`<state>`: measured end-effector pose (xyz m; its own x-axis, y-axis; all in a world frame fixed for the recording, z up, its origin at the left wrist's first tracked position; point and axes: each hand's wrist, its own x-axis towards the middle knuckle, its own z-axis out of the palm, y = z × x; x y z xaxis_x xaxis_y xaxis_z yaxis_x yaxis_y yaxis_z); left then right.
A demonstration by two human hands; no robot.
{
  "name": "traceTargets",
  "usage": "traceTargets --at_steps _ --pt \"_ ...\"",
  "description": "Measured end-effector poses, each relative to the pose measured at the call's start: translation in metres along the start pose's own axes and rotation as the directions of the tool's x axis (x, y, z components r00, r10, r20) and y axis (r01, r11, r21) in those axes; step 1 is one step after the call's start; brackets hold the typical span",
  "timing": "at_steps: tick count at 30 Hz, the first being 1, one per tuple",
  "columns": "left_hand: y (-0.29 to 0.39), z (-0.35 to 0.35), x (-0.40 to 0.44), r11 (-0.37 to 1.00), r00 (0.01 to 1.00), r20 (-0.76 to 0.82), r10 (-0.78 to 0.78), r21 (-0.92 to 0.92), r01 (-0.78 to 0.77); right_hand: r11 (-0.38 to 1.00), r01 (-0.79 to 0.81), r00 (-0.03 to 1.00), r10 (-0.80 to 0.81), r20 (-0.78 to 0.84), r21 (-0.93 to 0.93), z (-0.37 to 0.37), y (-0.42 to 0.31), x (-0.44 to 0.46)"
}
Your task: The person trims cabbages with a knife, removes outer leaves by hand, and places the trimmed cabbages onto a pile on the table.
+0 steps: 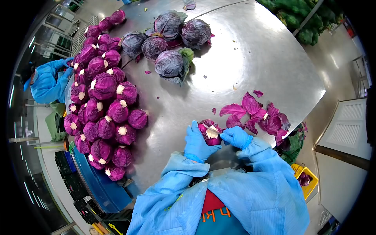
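Note:
A purple cabbage [205, 129] rests near the table's front edge, its pale cut stem facing up. Wrapped around its left side is my left hand [198, 143], in a blue glove. My right hand [236, 137], also gloved in blue, is closed on a knife just right of the cabbage. The knife's blade [213, 130] lies across the pale stem. Loose purple leaves [270, 122] are spread on the metal table [164, 113] to the right of my hands.
Trimmed purple cabbages [102, 87] are piled along the left. Several darker untrimmed cabbages [169, 63] sit at the back. A co-worker in blue [49, 83] stands beyond the pile. A yellow basket [309, 187] is at the lower right, with green produce [303, 15] at upper right.

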<state>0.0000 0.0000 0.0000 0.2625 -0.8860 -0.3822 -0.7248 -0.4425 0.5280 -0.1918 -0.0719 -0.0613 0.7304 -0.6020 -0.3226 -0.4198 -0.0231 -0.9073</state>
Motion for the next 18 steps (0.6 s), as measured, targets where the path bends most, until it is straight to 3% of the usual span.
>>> traceTargets --at_steps 5,8,11,14,17,18 --pt "0.0 0.005 0.001 0.998 0.999 -0.036 -0.033 0.059 0.035 0.99 -0.121 0.993 0.121 -0.003 -0.066 -0.004 -0.016 0.003" --pt "0.005 0.004 0.006 0.997 0.997 -0.017 -0.081 0.001 0.081 0.977 -0.137 0.99 0.129 -0.056 -0.163 -0.002 -0.02 0.005" --pt "0.011 0.003 0.003 0.996 0.996 -0.024 -0.082 0.015 0.082 0.936 -0.345 0.939 0.343 -0.037 -0.068 -0.001 -0.033 0.002" --pt "0.012 -0.001 0.002 0.996 0.996 -0.03 -0.085 0.02 0.086 0.948 -0.259 0.954 0.222 -0.2 -0.183 0.009 -0.031 -0.002" --pt "0.008 0.003 0.001 0.996 0.995 -0.05 -0.088 -0.001 0.088 0.916 -0.255 0.887 0.094 -0.452 -0.309 0.032 -0.021 -0.001" --pt "0.007 0.002 -0.001 0.995 0.994 -0.037 -0.1 -0.018 0.099 0.941 -0.26 0.863 0.125 -0.489 -0.218 0.039 -0.019 -0.001"
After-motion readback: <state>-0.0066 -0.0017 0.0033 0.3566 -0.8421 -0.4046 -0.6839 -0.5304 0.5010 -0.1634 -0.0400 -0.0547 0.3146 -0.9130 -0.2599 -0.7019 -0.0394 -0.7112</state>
